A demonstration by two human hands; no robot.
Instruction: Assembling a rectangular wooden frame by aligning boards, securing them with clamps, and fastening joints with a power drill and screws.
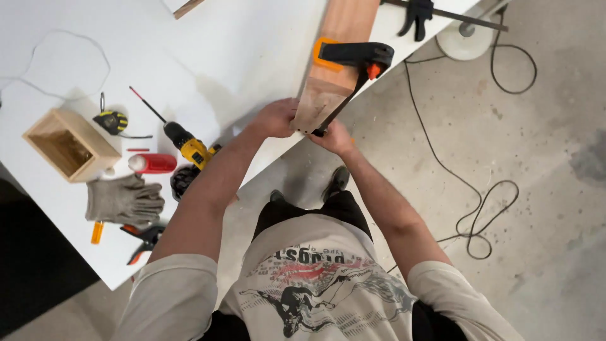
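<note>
At table edge, hands (306,126) gripping board (331,69) (clamped)

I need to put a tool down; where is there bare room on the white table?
Bare top lies between the wooden box and the clamped board, above the drill. Crowded: the near-left corner with the gloves, red marker and tape measure.

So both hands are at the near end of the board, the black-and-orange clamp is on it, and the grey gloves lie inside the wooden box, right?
Not quite. The head view shows the grey gloves lying on the white table beside the wooden box, not inside it. The rest holds: left hand and right hand at the board end, clamp on it.
</note>
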